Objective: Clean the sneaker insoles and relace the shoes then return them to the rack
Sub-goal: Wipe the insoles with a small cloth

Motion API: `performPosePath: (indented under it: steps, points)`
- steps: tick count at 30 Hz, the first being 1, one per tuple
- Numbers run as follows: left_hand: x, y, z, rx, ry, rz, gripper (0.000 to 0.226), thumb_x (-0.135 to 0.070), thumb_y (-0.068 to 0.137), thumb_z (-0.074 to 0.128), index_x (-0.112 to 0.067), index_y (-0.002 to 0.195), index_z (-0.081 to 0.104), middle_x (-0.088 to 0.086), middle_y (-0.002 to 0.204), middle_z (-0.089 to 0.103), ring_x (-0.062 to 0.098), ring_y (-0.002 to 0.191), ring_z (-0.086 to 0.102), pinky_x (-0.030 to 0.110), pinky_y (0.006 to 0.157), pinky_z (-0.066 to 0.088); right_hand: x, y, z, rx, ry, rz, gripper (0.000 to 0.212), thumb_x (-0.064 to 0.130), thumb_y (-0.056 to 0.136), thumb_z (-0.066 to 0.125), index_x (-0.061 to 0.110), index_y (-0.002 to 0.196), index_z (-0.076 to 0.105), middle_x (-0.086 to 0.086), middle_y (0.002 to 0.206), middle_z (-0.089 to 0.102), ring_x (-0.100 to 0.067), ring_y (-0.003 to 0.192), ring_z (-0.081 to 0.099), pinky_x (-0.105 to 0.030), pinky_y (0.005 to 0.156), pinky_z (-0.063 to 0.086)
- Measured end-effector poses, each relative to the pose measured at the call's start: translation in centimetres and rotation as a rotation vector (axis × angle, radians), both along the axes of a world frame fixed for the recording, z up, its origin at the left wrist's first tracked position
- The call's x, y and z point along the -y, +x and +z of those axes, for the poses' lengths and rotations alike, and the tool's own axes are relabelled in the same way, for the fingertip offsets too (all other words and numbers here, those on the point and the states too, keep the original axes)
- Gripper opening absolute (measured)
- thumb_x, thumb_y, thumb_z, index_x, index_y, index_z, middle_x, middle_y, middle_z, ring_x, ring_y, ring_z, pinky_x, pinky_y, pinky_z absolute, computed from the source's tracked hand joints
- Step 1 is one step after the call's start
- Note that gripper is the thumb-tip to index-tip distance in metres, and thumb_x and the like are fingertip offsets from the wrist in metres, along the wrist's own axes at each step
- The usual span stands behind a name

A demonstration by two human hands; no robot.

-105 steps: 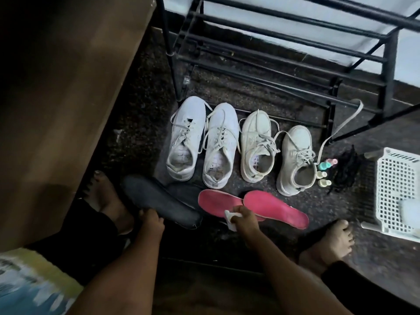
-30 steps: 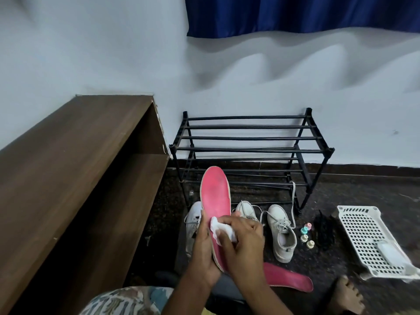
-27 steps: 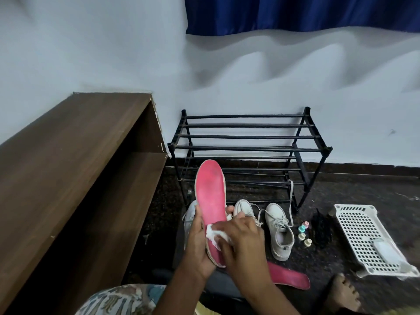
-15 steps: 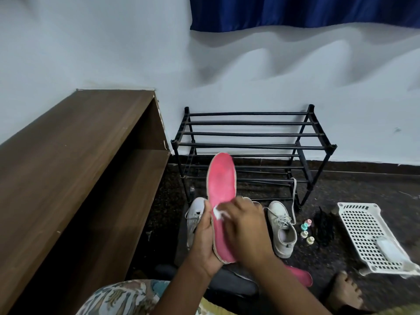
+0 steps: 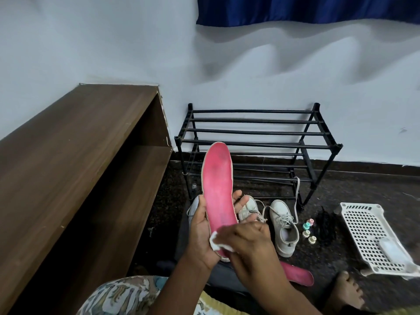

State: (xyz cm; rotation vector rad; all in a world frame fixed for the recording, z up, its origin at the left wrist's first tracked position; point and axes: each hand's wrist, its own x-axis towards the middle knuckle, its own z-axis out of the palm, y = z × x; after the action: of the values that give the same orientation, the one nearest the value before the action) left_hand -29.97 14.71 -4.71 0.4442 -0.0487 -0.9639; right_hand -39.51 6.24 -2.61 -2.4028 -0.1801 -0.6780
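Observation:
My left hand (image 5: 201,233) grips a pink insole (image 5: 217,189) upright by its lower half. At the heel end my right hand (image 5: 247,242) pinches a small white wipe (image 5: 214,242) against the insole. A second pink insole (image 5: 297,273) lies on the floor, partly hidden by my right arm. White sneakers (image 5: 284,226) stand on the floor in front of the black shoe rack (image 5: 256,142), several hidden behind the held insole and my hands. A loose white lace (image 5: 296,196) hangs from the rack's lowest bar.
A brown wooden shelf unit (image 5: 75,169) fills the left side. A white plastic basket (image 5: 372,235) sits on the floor at right, with small coloured bottles (image 5: 308,230) and a black tangle of laces (image 5: 325,226) beside it. My bare foot (image 5: 345,289) shows at bottom right.
My right hand has slid the wipe down the insole from its middle to the heel end. Earlier still, the insole was lifted off the floor.

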Motion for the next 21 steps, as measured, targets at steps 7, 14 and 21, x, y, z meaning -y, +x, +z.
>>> performPosePath:
  steps: [7,14,21]
  points:
    - [0.3,0.1,0.2,0.095,0.008,0.034,0.075,-0.056,0.081,0.059,-0.002,0.132,0.051,0.022,0.136,0.050,0.033,0.126,0.050,0.047,0.102,0.043,0.3,0.4,0.7,0.038,-0.061,-0.046,0.026,0.015,0.073,0.061,0.034,0.091,0.066,0.020,0.098,0.063,-0.003,0.086,0.060,-0.030,0.080,0.028]
    - [0.4,-0.7,-0.4,0.087,0.057,0.051,0.066,-0.053,0.096,0.031,-0.004,0.137,0.046,0.019,0.139,0.048,0.027,0.134,0.040,0.040,0.109,0.035,1.2,5.9,2.8,0.011,-0.042,-0.231,0.024,0.012,0.072,0.062,0.028,0.088,0.069,0.011,0.088,0.065,-0.010,0.077,0.058,-0.031,0.074,0.023]
    - [0.9,-1.3,0.4,0.279,0.202,-0.020,0.065,-0.066,0.070,0.066,-0.018,0.114,0.066,0.009,0.092,0.064,0.016,0.067,0.058,0.025,0.053,0.044,3.3,10.2,4.7,0.045,0.002,-0.383,0.020,0.012,0.077,0.066,0.026,0.091,0.071,0.005,0.091,0.066,-0.017,0.076,0.059,-0.027,0.070,0.014]
